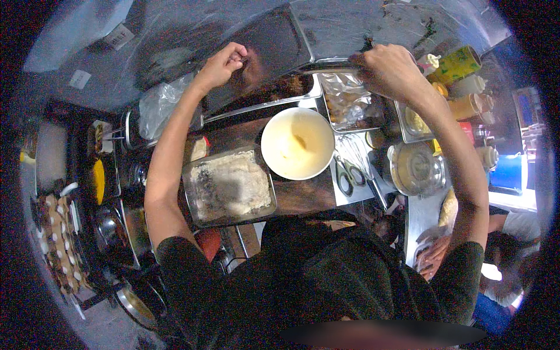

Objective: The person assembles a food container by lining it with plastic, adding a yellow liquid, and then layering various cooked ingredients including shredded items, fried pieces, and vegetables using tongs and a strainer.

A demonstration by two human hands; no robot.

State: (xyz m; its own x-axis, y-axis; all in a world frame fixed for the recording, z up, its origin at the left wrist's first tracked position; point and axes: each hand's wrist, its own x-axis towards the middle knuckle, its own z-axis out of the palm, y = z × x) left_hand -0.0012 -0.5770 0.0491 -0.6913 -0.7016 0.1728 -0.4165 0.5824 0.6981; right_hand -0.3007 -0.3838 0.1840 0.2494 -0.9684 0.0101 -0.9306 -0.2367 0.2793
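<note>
My left hand [223, 67] is raised at the far side of the counter, its fingers curled in front of a dark, see-through panel [274, 44]. What it grips, if anything, does not show. My right hand [389, 71] is closed, back of the hand up, above a foil-lined metal pan [349, 105]. Its fingertips and whatever they hold are hidden. Between my arms stands a white bowl [297, 143] of pale yellow liquid. Left of it lies a clear rectangular tub [230, 185] of white, floury powder. Below the panel is a metal tray [280, 93] with dark brown contents.
Right of the bowl lie scissors [349, 175] and a whisk [373, 181], beside a clear round container [417, 166]. Several sauce bottles [466, 105] line the right. A plastic bag [163, 105] is at the left. Another person's hand [434, 255] shows at lower right.
</note>
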